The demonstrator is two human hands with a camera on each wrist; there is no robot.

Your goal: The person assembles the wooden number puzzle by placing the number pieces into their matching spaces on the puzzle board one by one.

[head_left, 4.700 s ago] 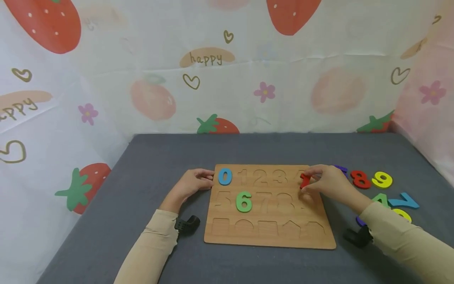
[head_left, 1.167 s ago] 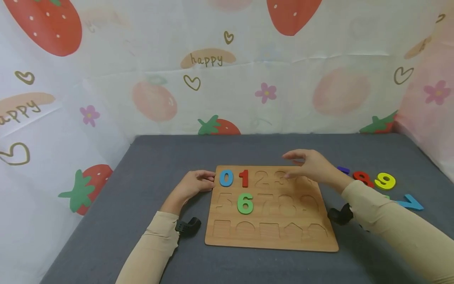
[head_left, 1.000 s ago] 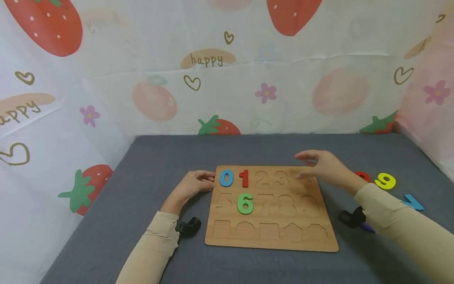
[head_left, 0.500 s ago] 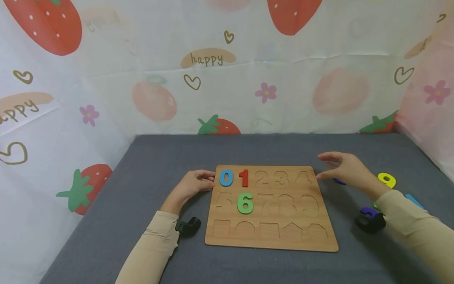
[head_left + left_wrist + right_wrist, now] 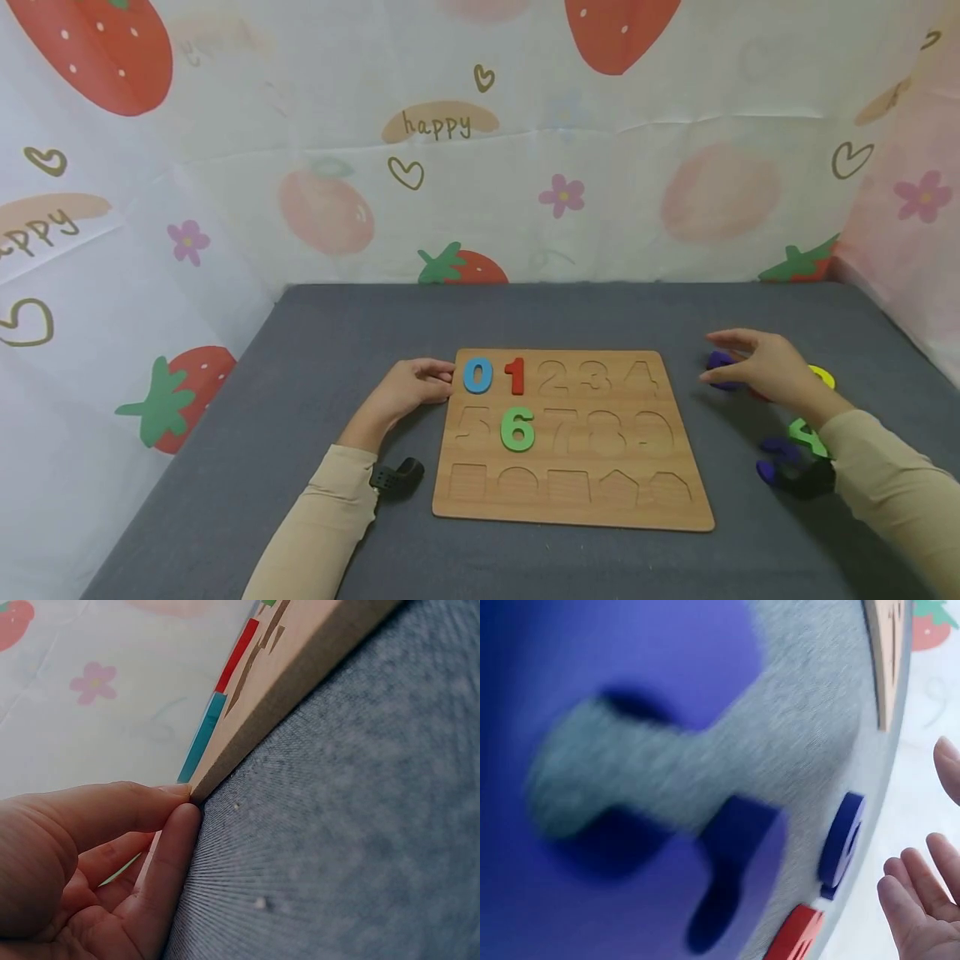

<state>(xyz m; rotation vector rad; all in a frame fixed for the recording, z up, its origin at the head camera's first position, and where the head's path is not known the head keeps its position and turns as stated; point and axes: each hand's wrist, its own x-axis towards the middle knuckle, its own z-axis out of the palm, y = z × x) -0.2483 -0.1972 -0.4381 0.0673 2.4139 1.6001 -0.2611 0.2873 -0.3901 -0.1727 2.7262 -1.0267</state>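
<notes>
My left hand [image 5: 411, 387] pinches the upper left corner of a wooden number puzzle board [image 5: 562, 511] between thumb and fingertips. A blue 0 [image 5: 468, 377], a red 1 [image 5: 517, 380] and a green 6 [image 5: 507, 429] sit in its recesses. Right of the board, my right hand [image 5: 768, 367] hovers with thumb and fingers apart, holding nothing. Just by its fingertips lies a purple number piece [image 5: 720, 362], partly hidden. The right wrist view shows that purple piece [image 5: 842, 841] with a red piece [image 5: 799, 934] beside it, both apart from the fingers.
A yellow piece [image 5: 827, 377], a green 4 [image 5: 804, 435] and a dark purple piece [image 5: 778, 450] lie around the right forearm, partly covered by it and the wrist camera [image 5: 813, 482]. Grey cloth [image 5: 360, 325] covers the table; a printed curtain [image 5: 480, 208] stands behind.
The red 1, earlier pinched in my right hand, now sits in the board's top row. The empty right hand has moved rightward off the board to the loose pieces. My left hand stays put.
</notes>
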